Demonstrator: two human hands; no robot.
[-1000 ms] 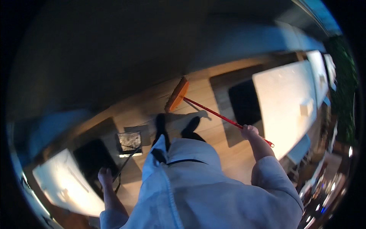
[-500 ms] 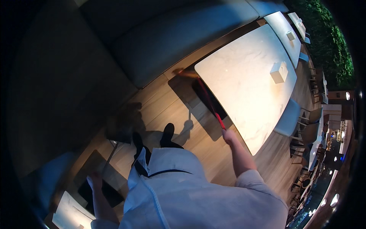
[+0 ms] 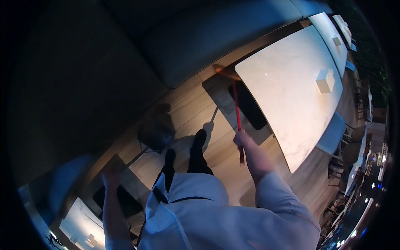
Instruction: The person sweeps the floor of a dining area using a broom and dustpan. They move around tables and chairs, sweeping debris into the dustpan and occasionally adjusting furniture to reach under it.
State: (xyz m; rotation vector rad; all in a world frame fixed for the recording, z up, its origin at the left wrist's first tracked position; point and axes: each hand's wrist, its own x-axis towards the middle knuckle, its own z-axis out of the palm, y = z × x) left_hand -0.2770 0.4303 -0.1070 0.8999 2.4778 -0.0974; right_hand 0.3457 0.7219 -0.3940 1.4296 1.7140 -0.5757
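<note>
Your R hand (image 3: 243,138) wraps fingers round red broom handle (image 3: 237,106), left of desk (image 3: 287,91). L hand (image 3: 110,178) nr dustpan pole (image 3: 136,158), blurry; can't tell grip.

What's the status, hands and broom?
Right hand gripping red broom handle. Left hand by dustpan handle, grip unclear. Tabletop corner crowds blurred broom head.

- A restaurant or café dining area is suggested.
- Pale tables (image 3: 287,96) are lined up along a long blue bench (image 3: 216,46).
- White boxes (image 3: 324,81) are set on top.
- Chairs (image 3: 332,133) are placed alongside.
</note>
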